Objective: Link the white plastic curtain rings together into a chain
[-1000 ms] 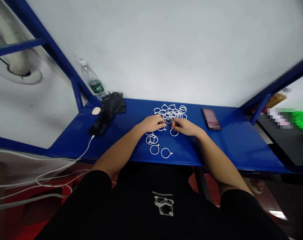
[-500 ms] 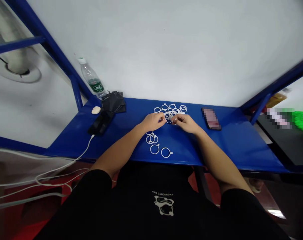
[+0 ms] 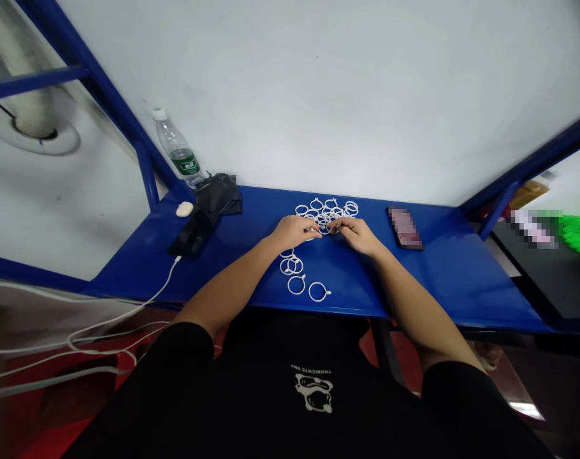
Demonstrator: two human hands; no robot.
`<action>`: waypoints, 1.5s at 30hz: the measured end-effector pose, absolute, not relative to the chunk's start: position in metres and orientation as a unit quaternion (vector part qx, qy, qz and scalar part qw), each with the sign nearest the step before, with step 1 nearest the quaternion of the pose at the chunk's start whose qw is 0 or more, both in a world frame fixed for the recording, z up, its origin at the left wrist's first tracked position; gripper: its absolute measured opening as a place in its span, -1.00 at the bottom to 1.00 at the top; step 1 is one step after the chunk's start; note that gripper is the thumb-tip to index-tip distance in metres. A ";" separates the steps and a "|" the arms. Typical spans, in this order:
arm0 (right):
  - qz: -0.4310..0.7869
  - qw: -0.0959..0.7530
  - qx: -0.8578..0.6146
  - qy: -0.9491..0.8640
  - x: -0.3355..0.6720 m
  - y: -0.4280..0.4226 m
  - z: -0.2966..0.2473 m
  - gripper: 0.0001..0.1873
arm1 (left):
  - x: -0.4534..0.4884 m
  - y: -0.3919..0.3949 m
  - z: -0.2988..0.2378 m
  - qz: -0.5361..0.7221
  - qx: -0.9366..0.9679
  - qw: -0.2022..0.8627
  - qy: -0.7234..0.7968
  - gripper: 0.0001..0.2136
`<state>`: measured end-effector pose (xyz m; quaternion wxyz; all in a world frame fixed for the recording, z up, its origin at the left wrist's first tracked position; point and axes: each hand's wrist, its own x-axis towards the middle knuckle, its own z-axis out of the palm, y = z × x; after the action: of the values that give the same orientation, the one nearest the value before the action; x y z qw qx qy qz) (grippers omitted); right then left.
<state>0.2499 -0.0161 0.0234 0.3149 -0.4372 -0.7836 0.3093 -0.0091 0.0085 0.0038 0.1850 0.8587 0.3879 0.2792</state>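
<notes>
A cluster of white plastic curtain rings [image 3: 331,210], each with a small eyelet tab, lies on the blue table in front of me. My left hand [image 3: 294,233] is closed at the cluster's left edge, pinching a white ring [image 3: 311,238] that shows partly below its fingers. At the near right edge of the cluster, my right hand [image 3: 354,233] has its thumb and fingertips together; what lies between them is too small to tell. Closer to me, several more rings [image 3: 296,285] lie apart from the cluster, some overlapping beside my left wrist.
A phone [image 3: 405,227] lies to the right. On the left are a plastic bottle [image 3: 180,153] against the wall, a black bag [image 3: 218,194], a black device [image 3: 194,233] with a white cable, and a pale round object [image 3: 184,209]. Blue frame bars flank the table [image 3: 443,274].
My left hand's fingers have turned slightly, and a bit of white ring now shows between and below them. My right hand has barely moved. The loose rings lie as before.
</notes>
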 end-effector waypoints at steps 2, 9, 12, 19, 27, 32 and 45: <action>0.306 0.317 -0.435 -0.785 0.250 -0.016 0.023 -0.64 | -0.009 0.008 0.004 0.280 0.855 0.194 0.390 -0.85; 0.256 0.346 -0.447 -0.784 0.254 -0.015 0.025 -0.65 | -0.008 0.004 0.007 0.313 0.853 0.175 0.380 -0.83; 0.233 0.359 -0.456 -0.780 0.256 -0.014 0.026 -0.65 | -0.009 0.003 0.007 0.332 0.856 0.173 0.358 -0.77; 0.148 0.344 -0.465 -0.802 0.254 -0.018 0.027 -0.69 | -0.010 0.003 0.006 0.333 0.861 0.165 0.346 -0.73; 0.088 0.304 -0.485 -0.815 0.245 -0.019 0.019 -0.56 | -0.009 0.003 0.006 0.333 0.862 0.146 0.353 -0.76; 0.085 0.278 -0.525 -0.800 0.245 -0.020 0.019 -0.57 | -0.010 0.006 0.006 0.346 0.857 0.135 0.357 -0.77; 0.158 0.214 -0.400 -0.877 0.231 -0.041 0.039 -0.65 | -0.010 0.008 0.006 0.355 0.839 0.120 0.395 -0.76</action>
<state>0.2311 -0.0411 0.0386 0.2137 -0.4000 -0.8772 0.1578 -0.0101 0.0080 0.0056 0.1201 0.8388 0.3953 0.3546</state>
